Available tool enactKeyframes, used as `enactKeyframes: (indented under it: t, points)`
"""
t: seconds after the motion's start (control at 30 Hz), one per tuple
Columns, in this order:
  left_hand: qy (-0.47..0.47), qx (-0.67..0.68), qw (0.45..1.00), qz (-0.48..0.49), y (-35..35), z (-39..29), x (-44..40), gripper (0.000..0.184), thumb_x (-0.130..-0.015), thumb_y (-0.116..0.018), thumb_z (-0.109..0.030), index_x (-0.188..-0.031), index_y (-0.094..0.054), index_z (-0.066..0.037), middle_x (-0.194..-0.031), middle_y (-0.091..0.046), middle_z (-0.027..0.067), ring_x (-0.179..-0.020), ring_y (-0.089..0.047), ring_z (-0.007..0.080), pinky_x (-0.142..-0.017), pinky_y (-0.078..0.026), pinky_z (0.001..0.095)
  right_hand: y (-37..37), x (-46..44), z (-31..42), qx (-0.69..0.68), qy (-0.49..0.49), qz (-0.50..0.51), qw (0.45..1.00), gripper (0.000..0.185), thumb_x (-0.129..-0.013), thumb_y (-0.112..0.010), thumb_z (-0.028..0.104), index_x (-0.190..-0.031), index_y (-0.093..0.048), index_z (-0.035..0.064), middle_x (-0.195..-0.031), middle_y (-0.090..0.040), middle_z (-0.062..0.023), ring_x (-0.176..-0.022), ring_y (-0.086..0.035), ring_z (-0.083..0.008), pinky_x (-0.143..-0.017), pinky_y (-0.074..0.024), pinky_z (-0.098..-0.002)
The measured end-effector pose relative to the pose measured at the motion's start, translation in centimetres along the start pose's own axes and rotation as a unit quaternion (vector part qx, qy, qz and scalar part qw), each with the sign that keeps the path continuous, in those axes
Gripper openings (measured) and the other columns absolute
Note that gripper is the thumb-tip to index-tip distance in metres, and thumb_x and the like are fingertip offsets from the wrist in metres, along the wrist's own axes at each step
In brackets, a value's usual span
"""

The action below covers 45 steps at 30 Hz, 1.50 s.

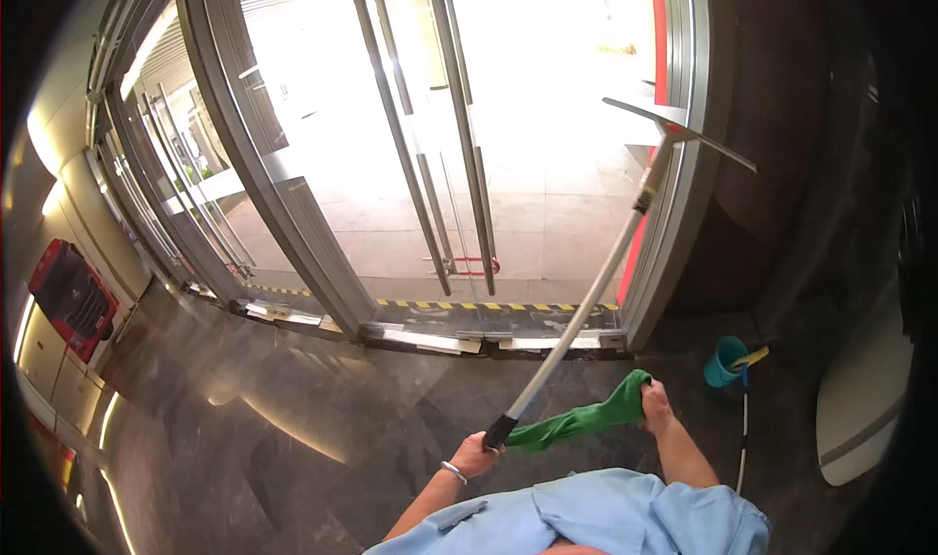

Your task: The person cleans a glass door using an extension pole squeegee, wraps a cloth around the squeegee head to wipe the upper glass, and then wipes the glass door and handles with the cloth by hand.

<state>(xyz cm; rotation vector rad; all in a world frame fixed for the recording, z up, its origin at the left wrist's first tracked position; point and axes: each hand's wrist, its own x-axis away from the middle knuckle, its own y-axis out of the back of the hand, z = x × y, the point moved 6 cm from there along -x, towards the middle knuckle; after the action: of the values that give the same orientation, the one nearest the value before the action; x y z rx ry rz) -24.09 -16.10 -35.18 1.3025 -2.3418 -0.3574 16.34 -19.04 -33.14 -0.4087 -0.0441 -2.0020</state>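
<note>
My left hand (pixel 474 456) is closed round the black grip at the lower end of a long-handled squeegee (pixel 589 303). The pole slants up to the right, and its wide blade is raised in front of the door frame. A green cloth (pixel 584 419) stretches between my hands. Its right end is gripped in my right hand (pixel 658 405). The cloth's left end reaches the squeegee grip beside my left hand; whether those fingers also hold it I cannot tell. A bracelet is on my left wrist.
Glass double doors (pixel 528 179) with tall metal handles stand ahead, a red lock (pixel 476 265) across the handles' lower ends. A teal bucket (pixel 724 362) with a blue-and-white pole tool (pixel 746 408) is at the right. A pale rounded object (pixel 865 399) stands farther right. The floor is dark tile.
</note>
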Motion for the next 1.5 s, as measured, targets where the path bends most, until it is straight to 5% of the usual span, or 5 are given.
enactKeyframes:
  t: [0.17,0.2,0.37,0.67,1.5]
  points:
    - [0.104,0.058,0.991,0.060,3.1,-0.9,4.4,0.036,-0.082,-0.072,-0.021,-0.109,-0.052,-0.008,-0.085,-0.065,0.0062,-0.069,-0.059,0.0103,-0.062,-0.049,0.0261,0.0,1.6,9.2,0.268,0.364,-0.177,0.874,0.017,-0.078,-0.062,0.008,-0.094,-0.063,0.0011,-0.075,-0.062,-0.0137,-0.079,-0.062,-0.0202,-0.070,-0.0463,-0.0355]
    - [0.037,0.112,0.993,0.006,3.8,-1.1,4.9,0.041,-0.081,-0.073,-0.023,-0.111,-0.050,-0.008,-0.082,-0.063,0.0049,-0.065,-0.056,0.0087,-0.058,-0.046,0.0240,-3.1,3.7,14.6,0.340,0.292,-0.010,0.894,0.012,-0.076,-0.059,0.008,-0.086,-0.058,0.0001,-0.073,-0.060,-0.0147,-0.077,-0.062,-0.0259,-0.069,-0.0462,-0.0395]
    - [-0.063,0.046,0.983,-0.166,7.0,2.0,7.2,0.037,-0.078,-0.076,-0.029,-0.101,-0.057,-0.006,-0.071,-0.056,-0.0017,-0.056,-0.044,0.0071,-0.053,-0.042,0.0237,0.8,2.5,23.0,0.443,0.228,-0.211,0.841,0.039,-0.084,-0.056,0.027,-0.110,-0.060,-0.0017,-0.111,-0.058,-0.0299,-0.106,-0.054,-0.0447,-0.090,-0.0453,-0.0439]
    - [0.076,0.000,0.992,-0.103,10.9,11.8,13.4,0.026,-0.074,-0.073,-0.022,-0.080,-0.061,-0.001,-0.063,-0.057,0.0035,-0.059,-0.051,0.0124,-0.057,-0.045,0.0308,3.3,-2.3,31.0,0.125,0.147,-0.118,0.974,0.037,-0.092,-0.050,0.031,-0.099,-0.063,-0.0028,-0.088,-0.065,-0.0092,-0.078,-0.064,-0.0197,-0.070,-0.0511,-0.0340]
    - [0.246,0.006,0.968,-0.041,16.4,11.6,27.3,0.020,-0.071,-0.073,-0.017,-0.076,-0.063,-0.001,-0.062,-0.060,0.0042,-0.058,-0.056,0.0112,-0.057,-0.047,0.0290,-12.5,-12.6,26.6,0.330,0.142,0.066,0.931,0.061,-0.071,-0.040,-0.006,-0.128,-0.056,0.0043,-0.114,-0.062,-0.0103,-0.094,-0.063,-0.0178,-0.082,-0.0512,-0.0259]
